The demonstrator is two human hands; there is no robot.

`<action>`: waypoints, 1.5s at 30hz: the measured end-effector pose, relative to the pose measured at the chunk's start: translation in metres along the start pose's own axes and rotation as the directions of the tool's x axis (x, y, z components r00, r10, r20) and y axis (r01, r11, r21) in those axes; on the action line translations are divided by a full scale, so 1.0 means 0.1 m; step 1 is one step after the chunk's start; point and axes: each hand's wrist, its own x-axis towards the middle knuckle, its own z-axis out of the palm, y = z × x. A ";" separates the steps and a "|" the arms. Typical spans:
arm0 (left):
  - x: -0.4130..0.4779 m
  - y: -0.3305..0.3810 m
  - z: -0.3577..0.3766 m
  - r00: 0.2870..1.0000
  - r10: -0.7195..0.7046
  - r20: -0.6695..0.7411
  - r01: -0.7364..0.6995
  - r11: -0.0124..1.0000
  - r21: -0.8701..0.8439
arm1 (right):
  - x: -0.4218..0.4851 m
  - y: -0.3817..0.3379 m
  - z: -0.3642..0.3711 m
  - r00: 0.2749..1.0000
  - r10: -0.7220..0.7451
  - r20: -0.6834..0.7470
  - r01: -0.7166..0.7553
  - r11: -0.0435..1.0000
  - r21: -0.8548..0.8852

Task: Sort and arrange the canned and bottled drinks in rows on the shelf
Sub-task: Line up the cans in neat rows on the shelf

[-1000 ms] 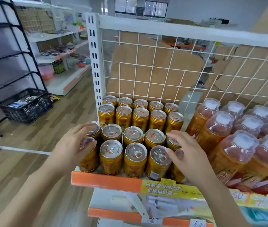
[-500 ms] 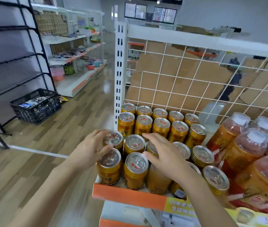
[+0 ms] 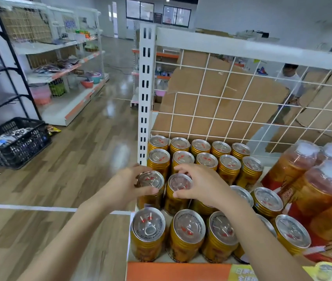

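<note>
Several gold cans with silver pull-tab lids stand in rows on the white shelf (image 3: 181, 260) with an orange front strip. My left hand (image 3: 124, 185) grips the top of the leftmost can of the third row (image 3: 150, 182). My right hand (image 3: 203, 185) curls its fingers and thumb round the top of the can beside it (image 3: 179, 183). Three full-lidded cans (image 3: 187, 230) stand in front of my hands. Orange bottled drinks with clear caps (image 3: 313, 179) fill the shelf's right side.
A white slotted upright (image 3: 145, 98) and a wire grid back (image 3: 242, 102) with cardboard behind bound the shelf. A black crate (image 3: 13, 142) sits on the wood floor at left, before other shelving (image 3: 65, 82). A person (image 3: 290, 86) stands behind the grid.
My view has shifted left and closer to the cans. My right hand has moved left from the cans at the front right to the second can of the third row; my left hand stays on the leftmost cans.
</note>
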 end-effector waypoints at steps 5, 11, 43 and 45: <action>0.16 -0.04 -0.02 0.998 0.066 -0.008 -0.066 0.998 -0.007 | 0.07 0.08 -0.04 1.000 0.008 -0.009 -0.007 0.999 0.041; 0.24 -0.04 -0.05 0.995 0.093 0.039 -0.092 0.996 -0.015 | 0.15 0.13 -0.04 1.000 -0.008 0.006 0.008 1.000 0.021; 0.19 0.19 0.07 0.997 0.007 -0.083 0.006 0.987 0.163 | 0.10 0.18 -0.07 0.999 -0.041 -0.004 0.041 0.999 0.027; 0.21 0.22 0.13 0.988 -0.036 -0.153 0.064 0.981 0.184 | 0.10 0.18 -0.06 0.999 -0.041 -0.012 0.041 0.999 0.023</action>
